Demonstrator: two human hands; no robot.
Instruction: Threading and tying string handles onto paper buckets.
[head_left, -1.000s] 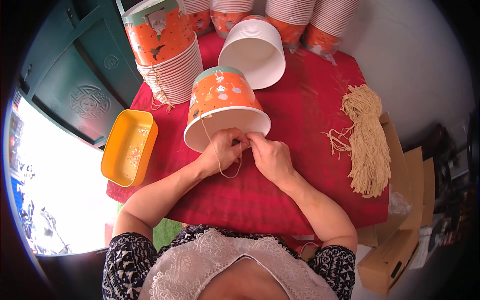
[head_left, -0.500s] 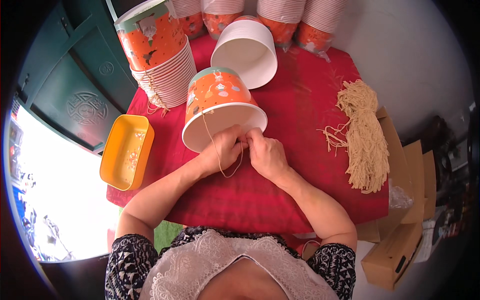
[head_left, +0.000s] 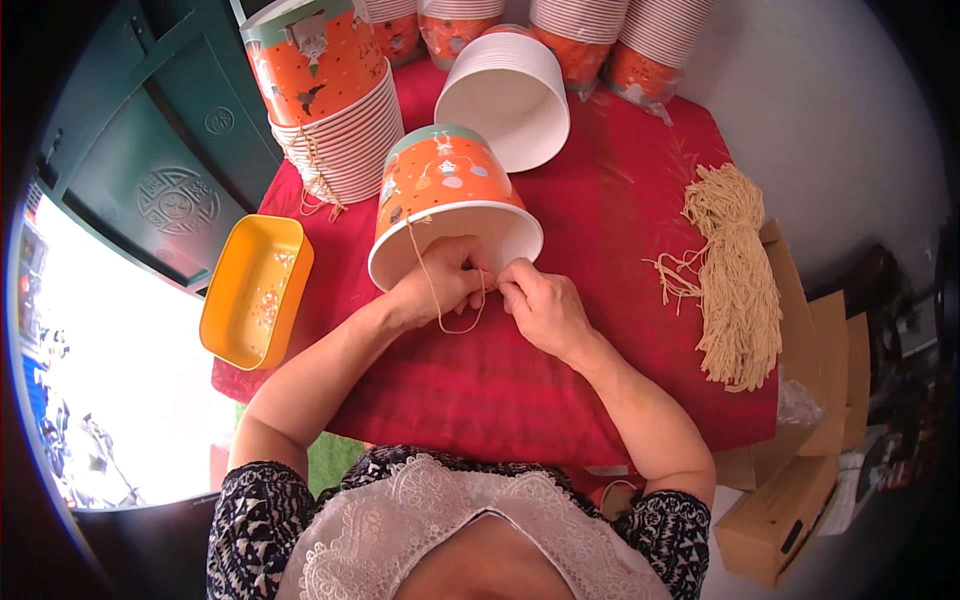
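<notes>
While hands pinch string [head_left: 440, 290] at paper bucket [head_left: 450, 200] rim; bundle [head_left: 735, 280] apart.

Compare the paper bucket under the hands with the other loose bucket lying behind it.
The near paper bucket points its rim at the person, showing its orange printed side; the far bucket shows its plain white inside. The near one has a cream string at its rim, worked by the left hand and right hand; the far one lies untouched. Both lie tipped on the red cloth.
</notes>
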